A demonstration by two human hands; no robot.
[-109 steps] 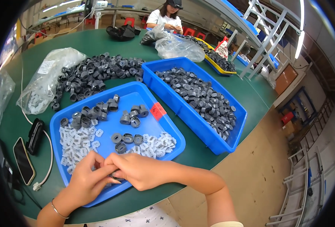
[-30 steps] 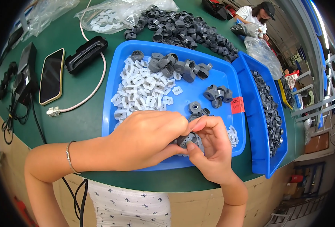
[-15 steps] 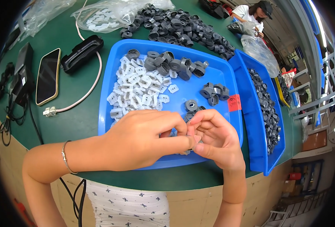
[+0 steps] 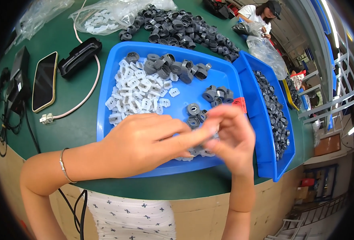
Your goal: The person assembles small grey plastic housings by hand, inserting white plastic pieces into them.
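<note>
Where half-curled left hand [image 4: 149, 139] meets cupped right hand [image 4: 236, 138], hold indiscernible, fitting seems underway; next move needs steady pinch.

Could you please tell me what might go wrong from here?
Any small part between the left hand and right hand, too blurred to make out, could slip and drop into the blue tray. The white pieces lie loose close beside dark round parts, so a brushing hand might mix them.
</note>
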